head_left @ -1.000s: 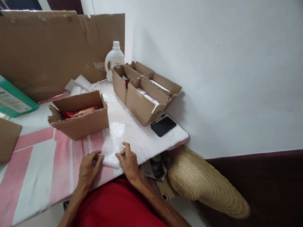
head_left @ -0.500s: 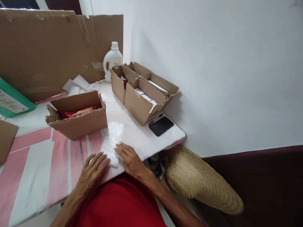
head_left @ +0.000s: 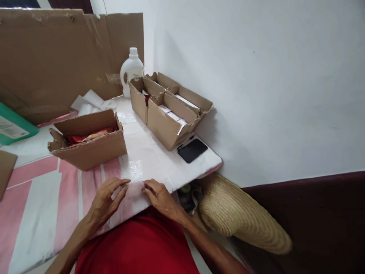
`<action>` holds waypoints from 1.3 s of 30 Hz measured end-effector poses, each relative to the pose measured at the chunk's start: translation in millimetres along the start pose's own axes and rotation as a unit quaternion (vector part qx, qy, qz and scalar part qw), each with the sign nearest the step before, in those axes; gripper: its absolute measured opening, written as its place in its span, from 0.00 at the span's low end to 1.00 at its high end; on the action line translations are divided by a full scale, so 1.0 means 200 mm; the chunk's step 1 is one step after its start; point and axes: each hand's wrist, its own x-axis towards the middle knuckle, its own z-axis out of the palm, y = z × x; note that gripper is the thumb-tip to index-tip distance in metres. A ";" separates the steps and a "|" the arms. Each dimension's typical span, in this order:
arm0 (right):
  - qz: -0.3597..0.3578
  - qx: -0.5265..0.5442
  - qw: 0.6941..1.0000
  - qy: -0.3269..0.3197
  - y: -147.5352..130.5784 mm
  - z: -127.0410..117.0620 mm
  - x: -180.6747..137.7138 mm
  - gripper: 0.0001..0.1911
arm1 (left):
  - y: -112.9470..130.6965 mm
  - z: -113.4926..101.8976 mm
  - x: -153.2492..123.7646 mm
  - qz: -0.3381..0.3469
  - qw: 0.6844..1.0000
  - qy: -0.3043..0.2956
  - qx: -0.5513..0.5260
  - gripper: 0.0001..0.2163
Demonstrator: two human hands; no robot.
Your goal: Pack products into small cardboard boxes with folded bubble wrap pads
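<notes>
Two hands of yours are at one bubble-wrap sheet (head_left: 132, 170), which lies on the pink-and-white striped tablecloth (head_left: 68, 213), near the right-hand end of the open cardboard box (head_left: 98, 155) and towards you from it. Your left hand (head_left: 111, 196), in front of that box, has its thumb and fingertips drawn together on one edge of the sheet; your right hand (head_left: 158, 198), farther to the right of the box, pinches the opposite edge. Between your fingertips the sheet's near part looks hazy, and you cannot tell exactly how it is folded. A red packet (head_left: 92, 136) sits inside the box. To the right of the box stands a cluster of cardboard compartments (head_left: 158, 127) holding white packs with purple lines (head_left: 173, 115), with a black smartphone (head_left: 192, 150) just on the near side of them. Behind the box are loose white wrapping pieces (head_left: 91, 99), a tall cardboard panel (head_left: 57, 61) and, off to its right, a white handled bottle (head_left: 133, 72). Left of the box lies a green container (head_left: 15, 125); well to its right, below the table edge, is a woven straw hat (head_left: 242, 217).
</notes>
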 end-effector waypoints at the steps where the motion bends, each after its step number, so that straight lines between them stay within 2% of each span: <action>1: 0.025 0.017 0.999 0.023 0.00 0.01 0.01 0.10 | -0.01 0.01 0.03 -0.018 1.000 0.017 -0.007 0.08; 4: 0.061 0.051 0.992 0.095 0.00 0.05 0.06 0.10 | -0.05 0.06 0.10 -0.052 0.994 0.089 0.018 0.12; 7: 0.076 0.035 0.987 0.135 0.02 0.06 0.12 0.10 | -0.05 0.11 0.11 -0.019 0.983 0.154 0.100 0.15; 9: 0.088 0.014 0.986 0.144 0.04 0.07 0.16 0.10 | -0.04 0.15 0.08 0.033 0.980 0.138 0.139 0.17; 11: 0.101 -0.003 0.983 0.154 0.06 0.08 0.18 0.09 | -0.03 0.21 0.03 0.075 0.980 0.088 0.161 0.19; 13: 0.109 -0.010 0.980 0.165 0.07 0.09 0.19 0.09 | -0.03 0.28 -0.01 0.084 0.978 0.052 0.183 0.20; 18: 0.113 -0.030 0.973 0.197 0.08 0.11 0.18 0.13 | -0.09 0.44 -0.03 0.014 0.971 0.017 0.239 0.27; 21: 0.075 -0.132 0.962 0.227 0.03 0.11 0.16 0.20 | -0.14 0.50 -0.03 -0.026 0.972 -0.007 0.234 0.28; 23: 0.001 -0.219 0.956 0.193 0.01 0.11 0.15 0.26 | -0.16 0.51 -0.04 -0.034 0.976 -0.020 0.216 0.28; 25: -0.070 -0.273 0.954 0.103 0.00 0.11 0.16 0.33 | -0.18 0.52 -0.06 -0.032 0.978 -0.029 0.203 0.27; 27: -0.091 -0.292 0.952 0.021 0.03 0.12 0.17 0.41 | -0.19 0.52 -0.07 -0.039 0.980 -0.034 0.191 0.27; 29: -0.073 -0.297 0.952 -0.017 0.06 0.12 0.19 0.46 | -0.20 0.53 -0.07 -0.058 0.982 -0.036 0.177 0.28; 35: -0.066 -0.288 0.955 -0.034 0.12 0.12 0.21 0.47 | -0.17 0.54 -0.07 -0.097 0.983 -0.023 0.152 0.27; 39: -0.062 -0.278 0.958 -0.032 0.11 0.08 0.19 0.47 | -0.17 0.48 -0.06 -0.124 0.984 0.009 0.129 0.31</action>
